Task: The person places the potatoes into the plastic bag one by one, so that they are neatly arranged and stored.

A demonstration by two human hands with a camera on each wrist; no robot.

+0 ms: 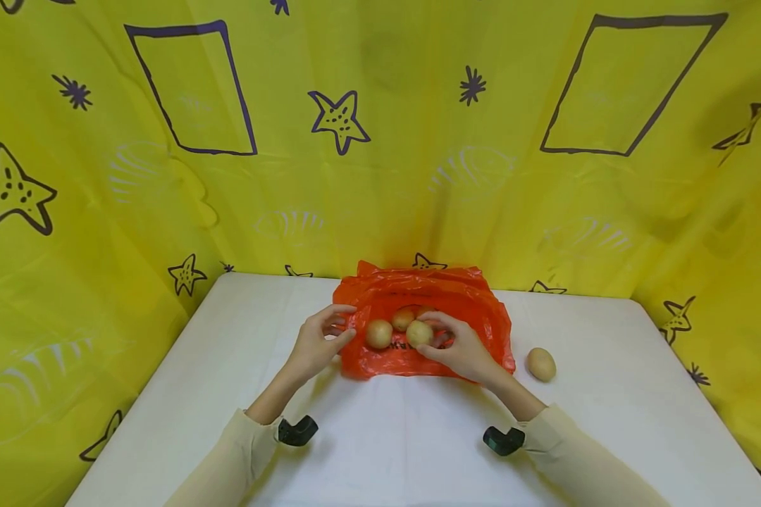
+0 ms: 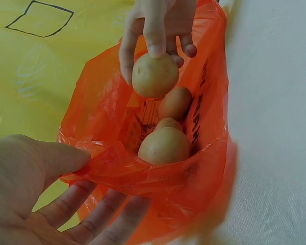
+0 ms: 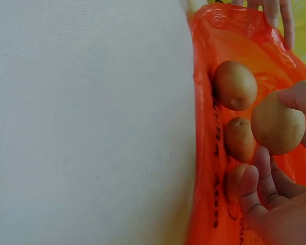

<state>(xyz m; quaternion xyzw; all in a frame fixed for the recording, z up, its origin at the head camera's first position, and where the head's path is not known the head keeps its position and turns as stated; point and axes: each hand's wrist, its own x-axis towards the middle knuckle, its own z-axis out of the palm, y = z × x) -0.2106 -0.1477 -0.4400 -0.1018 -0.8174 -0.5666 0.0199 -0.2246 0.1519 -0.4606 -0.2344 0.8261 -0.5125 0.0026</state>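
Observation:
An orange-red plastic bag [image 1: 370,365] lies with its mouth spread open on the white table. My left hand [image 1: 317,343] pinches the bag's near-left rim, thumb [image 2: 66,155] over the edge and fingers beneath. Between the thumb and fingers of my right hand [image 1: 464,350] is a round, pale potato [image 2: 155,75], held over the bag's opening. Three more potatoes sit inside: one at the left [image 1: 378,334], a browner one [image 3: 239,139] in the middle, and another [image 3: 234,182] partly hidden behind my right fingers.
A single potato [image 1: 541,364] lies on the white table [image 1: 380,436] to the right of the bag. Behind the table hangs a yellow curtain [image 1: 406,197] with dark star drawings. Dark wrist devices [image 1: 504,441] stick out below both cuffs.

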